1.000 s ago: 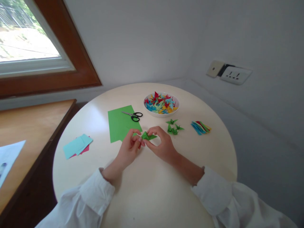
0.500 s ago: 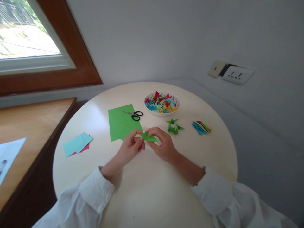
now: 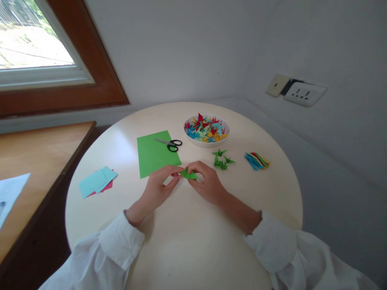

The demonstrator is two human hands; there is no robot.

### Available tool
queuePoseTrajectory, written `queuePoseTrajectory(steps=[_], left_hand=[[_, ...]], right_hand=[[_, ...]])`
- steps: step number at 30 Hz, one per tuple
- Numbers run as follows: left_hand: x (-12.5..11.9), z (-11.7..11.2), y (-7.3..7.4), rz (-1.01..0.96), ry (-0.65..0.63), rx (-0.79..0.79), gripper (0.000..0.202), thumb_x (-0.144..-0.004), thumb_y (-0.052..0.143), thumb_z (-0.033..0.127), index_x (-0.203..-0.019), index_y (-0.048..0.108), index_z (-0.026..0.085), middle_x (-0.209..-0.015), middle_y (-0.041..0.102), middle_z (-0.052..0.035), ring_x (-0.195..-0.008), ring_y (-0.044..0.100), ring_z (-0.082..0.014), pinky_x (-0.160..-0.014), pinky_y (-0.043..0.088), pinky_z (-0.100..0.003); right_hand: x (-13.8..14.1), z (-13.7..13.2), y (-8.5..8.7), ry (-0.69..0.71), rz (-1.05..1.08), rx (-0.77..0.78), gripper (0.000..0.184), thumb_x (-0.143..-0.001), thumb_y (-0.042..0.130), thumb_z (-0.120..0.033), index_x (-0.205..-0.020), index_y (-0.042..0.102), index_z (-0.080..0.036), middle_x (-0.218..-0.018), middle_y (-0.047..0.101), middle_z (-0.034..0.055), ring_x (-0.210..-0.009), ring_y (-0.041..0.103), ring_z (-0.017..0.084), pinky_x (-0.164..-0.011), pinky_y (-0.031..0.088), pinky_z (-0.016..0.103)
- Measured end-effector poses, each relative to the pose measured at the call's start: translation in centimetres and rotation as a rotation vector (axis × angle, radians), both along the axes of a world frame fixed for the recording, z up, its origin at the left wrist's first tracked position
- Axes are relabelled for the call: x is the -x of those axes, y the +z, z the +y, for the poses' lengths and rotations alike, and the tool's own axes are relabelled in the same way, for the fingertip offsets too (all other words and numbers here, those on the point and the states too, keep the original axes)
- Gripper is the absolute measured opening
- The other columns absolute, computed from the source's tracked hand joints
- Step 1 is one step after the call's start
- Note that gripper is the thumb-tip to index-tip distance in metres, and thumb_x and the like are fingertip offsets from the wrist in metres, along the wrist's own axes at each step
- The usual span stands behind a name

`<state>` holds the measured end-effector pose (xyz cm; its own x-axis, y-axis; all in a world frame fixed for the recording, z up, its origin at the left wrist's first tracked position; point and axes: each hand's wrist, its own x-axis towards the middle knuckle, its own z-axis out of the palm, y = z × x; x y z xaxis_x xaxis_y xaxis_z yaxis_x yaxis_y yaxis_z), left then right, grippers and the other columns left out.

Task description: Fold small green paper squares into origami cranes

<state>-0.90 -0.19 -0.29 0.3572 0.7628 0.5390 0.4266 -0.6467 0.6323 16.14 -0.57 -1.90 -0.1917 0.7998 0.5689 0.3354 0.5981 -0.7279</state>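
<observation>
A small piece of folded green paper (image 3: 189,175) is between my two hands, just above the table. My right hand (image 3: 207,183) pinches it from the right, thumb below and fingers on top. My left hand (image 3: 160,185) grips its left tip between thumb and fingertips. Behind my left hand lies a green paper sheet (image 3: 151,155), with black-handled scissors (image 3: 171,143) resting on it. Beyond my right hand stand several small green paper cranes (image 3: 220,163). The fingers partly cover the folded paper, so its full shape is hidden.
A white bowl (image 3: 207,143) full of colourful paper cranes stands at the back of the round white table (image 3: 187,241). Coloured paper strips (image 3: 256,161) lie at the right, light-blue and pink paper pieces (image 3: 98,181) at the left. A wooden desk (image 3: 45,145) adjoins on the left.
My left fingers have straightened and shifted their hold at the left tip of the green paper. The right hand keeps its pinch, and the view has tilted slightly.
</observation>
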Motion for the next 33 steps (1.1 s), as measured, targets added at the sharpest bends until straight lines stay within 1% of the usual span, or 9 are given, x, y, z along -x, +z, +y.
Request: queuePoseTrajectory(steps=[4, 8, 10, 14, 17, 21, 25, 29, 33], left_hand=[[0.0, -0.1, 0.2, 0.001, 0.019, 0.010, 0.010, -0.078, 0.058, 0.018, -0.085, 0.065, 0.018, -0.071, 0.067, -0.0016, -0.064, 0.060, -0.0119, -0.063, 0.047, -0.022], [0.1, 0.0, 0.1, -0.009, 0.036, 0.119, 0.009, -0.076, 0.060, 0.023, -0.082, 0.066, 0.019, -0.072, 0.069, -0.0031, -0.066, 0.062, -0.0144, -0.066, 0.048, -0.025], [0.1, 0.0, -0.1, -0.049, 0.039, 0.177, 0.008, -0.075, 0.062, 0.025, -0.078, 0.067, 0.019, -0.075, 0.070, -0.0045, -0.070, 0.063, -0.0161, -0.068, 0.048, -0.026], [0.0, 0.0, -0.2, -0.174, 0.054, 0.313, 0.010, -0.072, 0.065, 0.028, -0.073, 0.067, 0.018, -0.074, 0.070, -0.0050, -0.069, 0.062, -0.0159, -0.066, 0.048, -0.025], [-0.2, 0.0, 0.0, -0.261, 0.054, 0.425, 0.013, -0.070, 0.067, 0.030, -0.070, 0.066, 0.017, -0.070, 0.068, -0.0042, -0.064, 0.060, -0.0141, -0.061, 0.046, -0.023], [-0.5, 0.0, 0.4, -0.308, 0.056, 0.547, 0.020, -0.067, 0.069, 0.033, -0.065, 0.064, 0.015, -0.062, 0.064, -0.0027, -0.056, 0.056, -0.0119, -0.053, 0.043, -0.022], [-0.7, 0.0, 0.8, -0.282, 0.044, 0.650, 0.022, -0.066, 0.070, 0.035, -0.065, 0.065, 0.013, -0.059, 0.064, -0.0024, -0.053, 0.054, -0.0111, -0.050, 0.040, -0.021], [-0.7, 0.0, 1.3, -0.271, 0.025, 0.693, 0.022, -0.067, 0.069, 0.036, -0.063, 0.065, 0.014, -0.060, 0.065, -0.0033, -0.056, 0.056, -0.0125, -0.052, 0.042, -0.022], [-0.6, -0.1, 1.5, -0.272, -0.003, 0.729, 0.018, -0.066, 0.067, 0.031, -0.059, 0.065, 0.014, -0.061, 0.065, -0.0034, -0.059, 0.058, -0.0136, -0.057, 0.045, -0.024]], right_hand=[[-0.1, 0.0, 0.0, 0.001, 0.000, 0.010, 0.016, -0.069, 0.050, -0.005, -0.075, 0.051, -0.020, -0.077, 0.059, 0.0024, -0.074, 0.056, 0.015, -0.070, 0.045, 0.029], [-0.2, 0.0, -0.1, 0.006, 0.005, 0.016, 0.017, -0.068, 0.051, -0.005, -0.075, 0.051, -0.020, -0.078, 0.059, 0.0024, -0.075, 0.056, 0.016, -0.069, 0.045, 0.029], [-0.1, 0.1, -0.1, 0.012, 0.030, 0.033, 0.014, -0.069, 0.053, -0.008, -0.075, 0.051, -0.020, -0.079, 0.060, 0.0026, -0.076, 0.057, 0.016, -0.071, 0.045, 0.029], [0.0, 0.1, 0.1, 0.068, 0.148, 0.142, 0.010, -0.073, 0.061, -0.021, -0.075, 0.052, -0.020, -0.082, 0.061, 0.0028, -0.080, 0.059, 0.016, -0.074, 0.046, 0.030], [0.0, 0.0, 0.3, 0.120, 0.199, 0.246, 0.011, -0.075, 0.062, -0.026, -0.075, 0.053, -0.020, -0.078, 0.061, 0.0011, -0.076, 0.058, 0.014, -0.070, 0.046, 0.028], [-0.1, 0.0, 0.4, 0.127, 0.190, 0.304, 0.007, -0.078, 0.056, -0.024, -0.073, 0.053, -0.019, -0.072, 0.059, -0.0002, -0.069, 0.056, 0.013, -0.063, 0.044, 0.026], [-0.1, 0.0, 0.4, 0.073, 0.148, 0.311, 0.010, -0.078, 0.055, -0.024, -0.070, 0.053, -0.019, -0.068, 0.058, -0.0007, -0.064, 0.053, 0.012, -0.059, 0.042, 0.024], [-0.1, 0.0, 0.3, 0.027, 0.108, 0.309, 0.010, -0.077, 0.055, -0.022, -0.068, 0.054, -0.018, -0.067, 0.058, -0.0007, -0.063, 0.053, 0.012, -0.057, 0.040, 0.024], [-0.2, 0.1, 0.2, 0.047, 0.105, 0.336, 0.009, -0.075, 0.056, -0.021, -0.067, 0.053, -0.018, -0.067, 0.058, -0.0010, -0.063, 0.053, 0.012, -0.056, 0.040, 0.023]])
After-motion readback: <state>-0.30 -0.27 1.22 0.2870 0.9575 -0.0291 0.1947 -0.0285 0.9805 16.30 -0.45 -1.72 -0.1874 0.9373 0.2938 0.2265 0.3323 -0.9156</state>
